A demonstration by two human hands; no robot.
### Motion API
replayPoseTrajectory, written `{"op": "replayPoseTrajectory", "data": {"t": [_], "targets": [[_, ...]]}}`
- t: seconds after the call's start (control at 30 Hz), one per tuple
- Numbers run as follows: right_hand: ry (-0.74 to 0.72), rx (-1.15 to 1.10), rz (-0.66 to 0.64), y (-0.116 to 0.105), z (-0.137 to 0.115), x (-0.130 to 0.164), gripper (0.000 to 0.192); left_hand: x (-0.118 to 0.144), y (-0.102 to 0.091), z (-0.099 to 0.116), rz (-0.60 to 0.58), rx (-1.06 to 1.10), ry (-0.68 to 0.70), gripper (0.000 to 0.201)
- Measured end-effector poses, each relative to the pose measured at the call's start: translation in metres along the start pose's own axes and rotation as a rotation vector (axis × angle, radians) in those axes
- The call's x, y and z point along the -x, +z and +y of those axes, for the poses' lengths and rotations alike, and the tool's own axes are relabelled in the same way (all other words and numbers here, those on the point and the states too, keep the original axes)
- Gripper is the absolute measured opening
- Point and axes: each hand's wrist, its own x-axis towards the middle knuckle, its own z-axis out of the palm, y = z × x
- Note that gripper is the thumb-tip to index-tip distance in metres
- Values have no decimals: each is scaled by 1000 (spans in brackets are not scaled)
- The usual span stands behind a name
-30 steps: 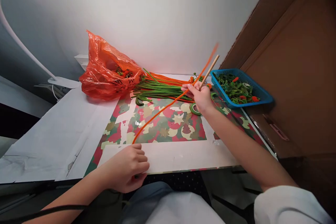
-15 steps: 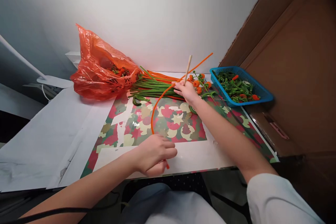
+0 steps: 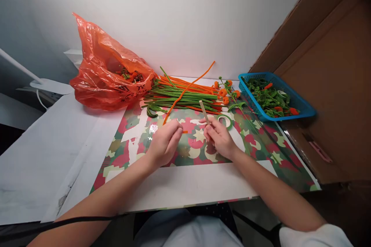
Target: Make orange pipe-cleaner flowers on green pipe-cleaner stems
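My left hand (image 3: 166, 141) is closed around an orange pipe cleaner (image 3: 189, 85); its short end pokes out on the right of the fist, and the long end rises to the upper right. In my right hand (image 3: 218, 137) a thin wooden stick (image 3: 203, 111) is gripped, tilted up and to the left. The two hands are apart over the patterned table cover. Behind them lies a bundle of green pipe cleaners (image 3: 185, 96) and orange ones. A roll of green tape (image 3: 227, 122) rests just beyond my right hand.
An orange plastic bag (image 3: 107, 69) with orange and green pieces stands at the back left. At the right is a blue basket (image 3: 301, 114) of green leaves and orange bits. Orange flowers on stems (image 3: 226, 92) lie beside it. A pink cutter (image 3: 320, 150) lies on cardboard.
My right hand has come back from the bundle toward me with the stick. My left hand has moved up and forward with the pipe cleaner, so both hands are closer together.
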Motion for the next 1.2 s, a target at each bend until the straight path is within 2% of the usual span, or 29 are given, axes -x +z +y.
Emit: {"op": "replayPoseTrajectory", "data": {"t": [0.07, 0.13, 0.23, 0.37, 0.6, 0.77, 0.9, 0.97, 1.07, 1.2], "targets": [[-25, 34, -53, 8, 2, 9, 30, 0, 3, -4, 48, 124, -138, 31], [-73, 122, -126, 13, 3, 14, 27, 3, 7, -7, 42, 268, -248, 34], [-142, 281, -221, 17, 2, 18, 25, 11, 10, -7, -24, 421, -309, 33], [-107, 370, -198, 20, 5, 20, 25, 18, 8, -3, -88, 448, -284, 30], [-51, 373, -157, 22, 4, 21, 27, 19, 6, -2, -82, 541, -270, 25], [-25, 404, -189, 20, 1, 22, 27, 17, 4, -7, -35, 410, -267, 29], [-45, 327, -189, 18, 3, 22, 28, 15, 1, -8, -49, 375, -197, 22], [-38, 231, -132, 15, 3, 22, 31, 13, 0, -8, -48, 361, -139, 19], [22, 152, -21, 13, 2, 21, 34, 14, -1, -7, -14, 336, -48, 16], [13, 286, -80, 18, -1, 21, 29, 19, 4, -8, 78, 276, -52, 6]]}}
